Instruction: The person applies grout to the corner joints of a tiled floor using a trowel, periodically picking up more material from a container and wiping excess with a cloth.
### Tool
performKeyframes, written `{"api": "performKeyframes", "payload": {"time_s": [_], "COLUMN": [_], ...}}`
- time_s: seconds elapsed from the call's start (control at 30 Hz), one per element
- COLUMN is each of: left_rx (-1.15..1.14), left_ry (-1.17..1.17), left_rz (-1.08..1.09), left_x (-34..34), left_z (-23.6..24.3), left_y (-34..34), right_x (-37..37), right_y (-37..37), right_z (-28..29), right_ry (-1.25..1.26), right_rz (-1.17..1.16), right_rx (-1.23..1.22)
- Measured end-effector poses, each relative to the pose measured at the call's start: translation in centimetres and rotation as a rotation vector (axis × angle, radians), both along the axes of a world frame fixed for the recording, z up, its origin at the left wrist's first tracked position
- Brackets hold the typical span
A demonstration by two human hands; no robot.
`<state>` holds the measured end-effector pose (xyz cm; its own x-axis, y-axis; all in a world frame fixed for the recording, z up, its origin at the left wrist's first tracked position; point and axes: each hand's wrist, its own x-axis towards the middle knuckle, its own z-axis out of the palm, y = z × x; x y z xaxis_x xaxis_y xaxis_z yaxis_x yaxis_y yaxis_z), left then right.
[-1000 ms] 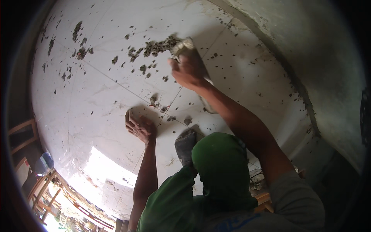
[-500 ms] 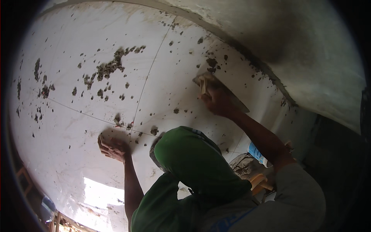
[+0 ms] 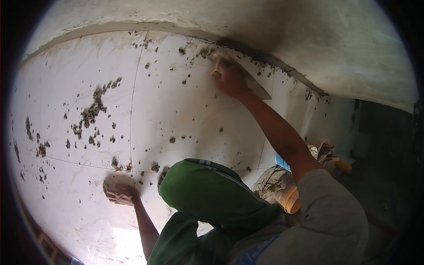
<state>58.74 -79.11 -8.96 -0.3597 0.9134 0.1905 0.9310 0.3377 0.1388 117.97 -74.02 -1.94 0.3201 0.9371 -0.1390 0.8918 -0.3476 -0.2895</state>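
Head view: right hand point(image 3: 230, 80) grips 1 flat, pale-handled trowel point(image 3: 253, 81).

To your right lie a crumpled greyish bundle point(image 3: 269, 182), an orange container point(image 3: 292, 201) and a blue container point(image 3: 282, 161); ahead stands a grey wall point(image 3: 327, 62).

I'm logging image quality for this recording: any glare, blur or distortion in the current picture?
Head view: glare burns out part of the tiled floor near the lower edge; head view: the right hand and trowel look slightly blurred; head view: the wall's base bows, fisheye-style.
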Motion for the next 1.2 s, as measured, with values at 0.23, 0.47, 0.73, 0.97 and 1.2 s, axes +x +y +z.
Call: {"api": "performKeyframes", "payload": {"time_s": [0.23, 0.47, 0.73, 0.97, 1.2], "left_rx": [-0.019, -0.002, -0.026, -0.094, -0.106], "left_ry": [0.058, 0.101, 0.160, 0.191, 0.195], "left_rz": [-0.028, -0.101, -0.085, -0.028, 0.054], "left_x": [-0.9, -0.2, -0.1, -0.9, 0.0], "left_z": [-0.3, -1.0, -1.3, -1.7, -1.3], "left_y": [-0.3, -0.4, -0.3, -0.4, -0.1], "right_x": [3.6, 4.1, 13.4, 15.5, 16.0], "right_y": [-6.5, 1.1, -1.6, -1.8, -5.6], "right_z": [1.4, -2.5, -0.2, 3.7, 2.2], "right_ry": [0.024, -0.101, -0.234, -0.113, -0.225], "right_rz": [-0.001, 0.027, 0.103, 0.202, 0.266], "right_rx": [0.081, 0.121, -0.049, 0.273, 0.246]}}
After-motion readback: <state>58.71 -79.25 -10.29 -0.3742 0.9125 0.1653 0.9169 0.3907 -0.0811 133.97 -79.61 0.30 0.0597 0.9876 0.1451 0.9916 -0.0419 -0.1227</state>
